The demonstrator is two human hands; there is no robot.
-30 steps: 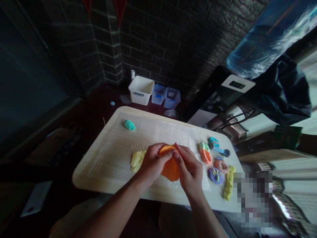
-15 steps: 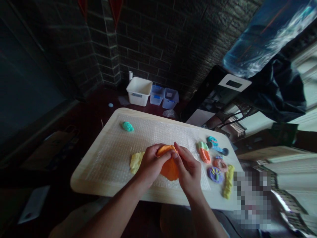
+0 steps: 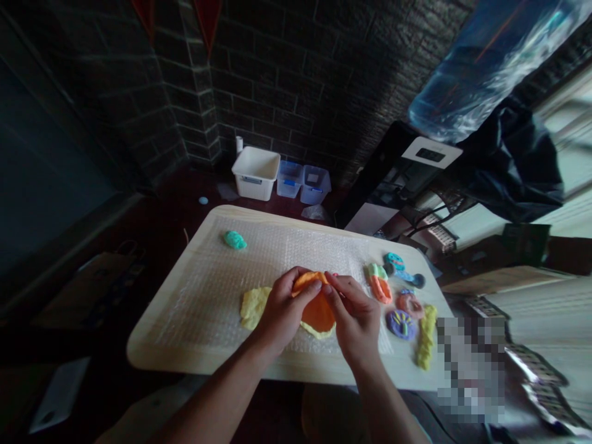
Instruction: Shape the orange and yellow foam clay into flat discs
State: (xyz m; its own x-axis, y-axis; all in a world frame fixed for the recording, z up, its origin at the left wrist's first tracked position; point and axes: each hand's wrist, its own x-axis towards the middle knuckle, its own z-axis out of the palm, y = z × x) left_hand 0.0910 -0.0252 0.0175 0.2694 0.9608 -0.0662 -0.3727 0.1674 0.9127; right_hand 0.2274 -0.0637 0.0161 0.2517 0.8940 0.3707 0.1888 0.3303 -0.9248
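Both hands pinch the upper edge of a flat orange sheet of modelling clay (image 3: 319, 313), held above the table. My left hand (image 3: 287, 302) has its thumb and fingers closed on the sheet's left side. My right hand (image 3: 352, 308) closes on its right side, thumb and forefinger at the top edge. Pale yellow clay shows along the sheet's lower rim. A yellow clay piece (image 3: 254, 307) lies on the bubble wrap (image 3: 203, 277), left of my left hand and partly behind it. A small red bit (image 3: 335, 275) peeks out behind my right hand; its kind is unclear.
On the table (image 3: 152, 351), a green clay lump (image 3: 235, 240) lies far left. Several clay pieces sit right, among them an orange-and-green one (image 3: 380, 283), a purple disc (image 3: 401, 325) and a yellow strip (image 3: 426, 337). Beyond stand a white basket (image 3: 256, 174) and a water dispenser (image 3: 407, 163).
The orange sheet has tilted slightly in my hands, and a pale yellow rim now shows at its lower edge. Both hands keep their pinch; the camera view has shifted a little.
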